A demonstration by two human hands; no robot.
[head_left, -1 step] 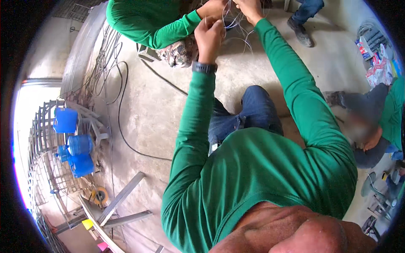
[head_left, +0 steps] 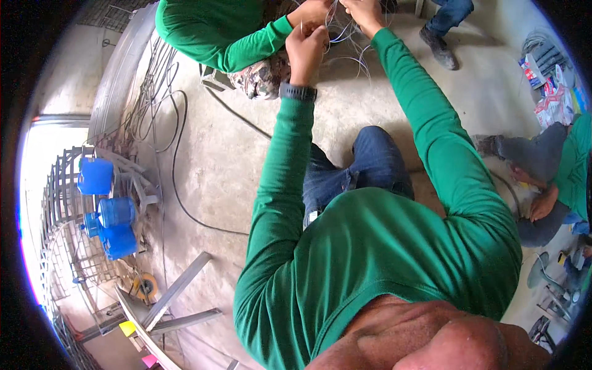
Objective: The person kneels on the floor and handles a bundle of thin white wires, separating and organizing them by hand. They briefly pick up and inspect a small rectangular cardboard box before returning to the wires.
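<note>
Both my arms, in green sleeves, reach up and forward over my bent knee in blue jeans (head_left: 370,166). My left hand (head_left: 306,46), with a dark watch (head_left: 298,92) on its wrist, pinches a bundle of thin pale wires (head_left: 346,38). My right hand (head_left: 364,12) grips the same wires a little higher, at the top edge of the view. A co-worker's hand (head_left: 313,11), on a green-sleeved arm (head_left: 216,37), holds the wires just left of my hands. The wire ends between the fingers are too fine to make out.
The co-worker's camouflage-trousered knee (head_left: 262,77) is near my left wrist. A black cable (head_left: 179,160) winds over the concrete floor. Blue water jugs (head_left: 114,213) stand on a metal rack at left, above metal profiles (head_left: 179,290). Another person (head_left: 549,179) sits at right, below some packages (head_left: 549,86).
</note>
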